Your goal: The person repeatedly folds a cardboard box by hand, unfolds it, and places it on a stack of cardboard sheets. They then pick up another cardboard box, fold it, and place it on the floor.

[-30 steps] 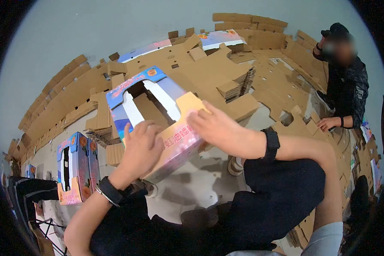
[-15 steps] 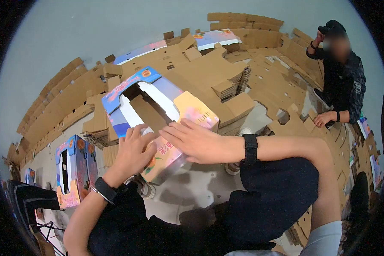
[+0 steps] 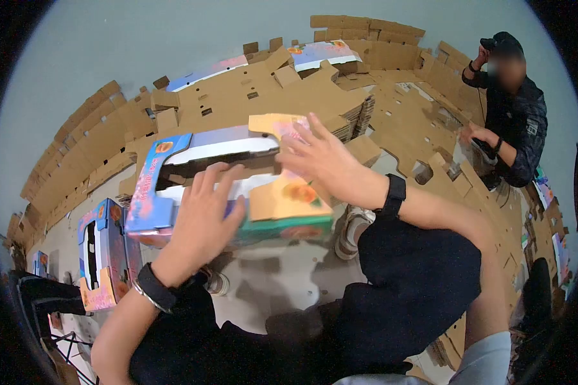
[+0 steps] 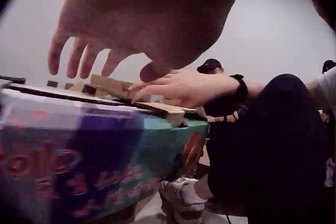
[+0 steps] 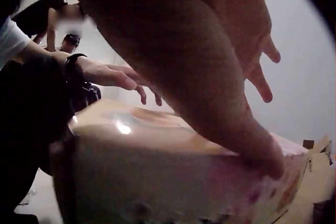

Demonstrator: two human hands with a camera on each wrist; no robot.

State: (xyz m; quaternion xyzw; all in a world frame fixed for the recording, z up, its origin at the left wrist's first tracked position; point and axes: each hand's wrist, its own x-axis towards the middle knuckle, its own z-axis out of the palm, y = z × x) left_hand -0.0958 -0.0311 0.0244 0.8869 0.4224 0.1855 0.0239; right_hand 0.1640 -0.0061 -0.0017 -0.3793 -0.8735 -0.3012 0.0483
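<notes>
A printed carton [image 3: 289, 202] with a long cut-out in its top lies crosswise before me, blue end left, yellow-orange end right. Over its near side hovers my left hand [image 3: 205, 208], fingers spread and loosely bent; the left wrist view shows this hand [image 4: 142, 29] above the carton [image 4: 100, 155] with nothing in its grasp. At the yellow end is my right hand [image 3: 321, 163], fingers apart and extended. In the right wrist view, the right hand's thumb [image 5: 268, 161] lies along the edge of the carton [image 5: 142, 182].
Flattened brown cardboard [image 3: 237, 106] is stacked behind the carton and along the wall. Another printed carton [image 3: 106, 256] stands at the left on the floor [image 3: 270, 289]. A person in a dark jacket [image 3: 517, 122] crouches at the right among cardboard sheets. My shoe [image 3: 353, 234] is close to the carton.
The carton has turned counterclockwise, its blue end swinging left and nearer, its yellow end to the right. My right hand has lifted from the near panel and moved to the right end.
</notes>
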